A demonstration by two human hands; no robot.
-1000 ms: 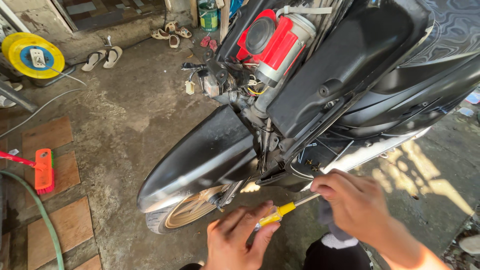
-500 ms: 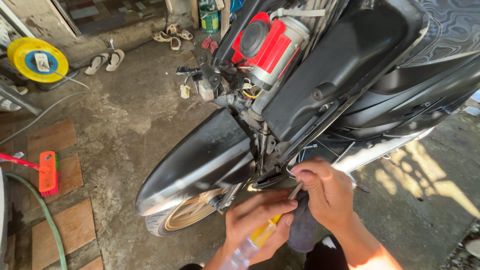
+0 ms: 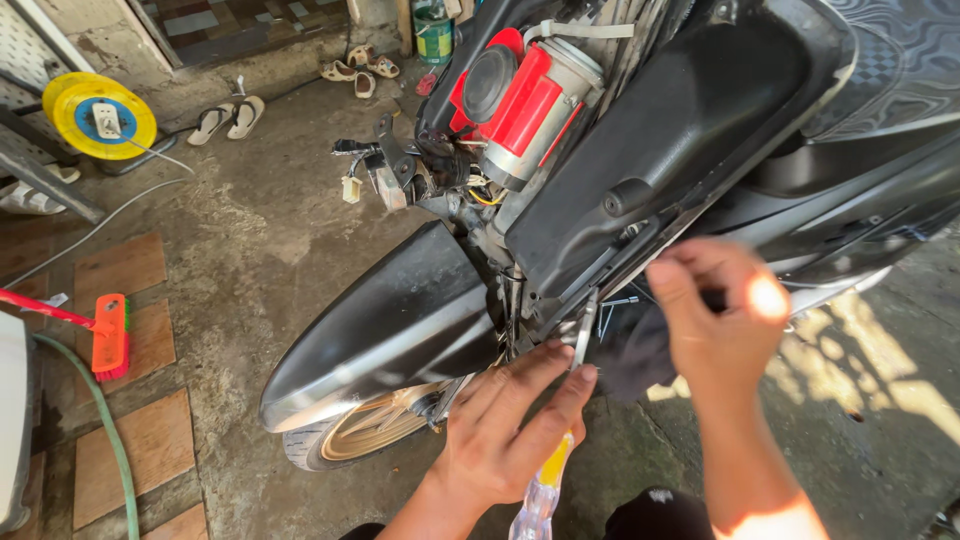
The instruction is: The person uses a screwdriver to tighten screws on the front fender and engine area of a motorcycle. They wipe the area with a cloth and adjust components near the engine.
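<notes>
Your left hand (image 3: 510, 430) is closed around a screwdriver (image 3: 548, 470) with a clear, yellow-banded handle; its metal shaft points up at the underside of the black scooter (image 3: 680, 150), just behind the front mudguard (image 3: 390, 320). Your right hand (image 3: 720, 320), just right of the shaft, pinches a dark cloth (image 3: 635, 355) against the scooter's lower panel edge.
</notes>
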